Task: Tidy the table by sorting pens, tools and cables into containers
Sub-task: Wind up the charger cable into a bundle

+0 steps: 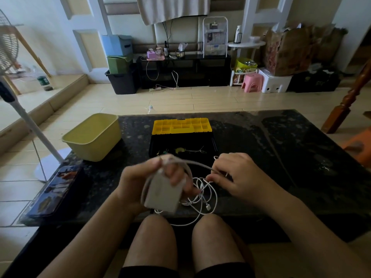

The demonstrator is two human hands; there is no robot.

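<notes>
My left hand point(144, 177) grips a white power adapter point(163, 194) above the near edge of the dark table point(281, 157). Its white cable point(202, 189) loops over my left fingers and hangs in tangled coils down past the table edge. My right hand point(234, 175) pinches a stretch of that cable just right of the adapter. Behind my hands stands an open toolbox point(182, 143), black tray with a yellow compartment lid raised, holding a few small items. A yellow tub point(92, 137) sits on the table's left corner.
A dark blue tin point(58, 189) lies at the table's near left edge. A white standing fan point(22, 109) rises on the left beside the table. My knees are under the front edge. A wooden chair leg point(345, 105) stands at the far right.
</notes>
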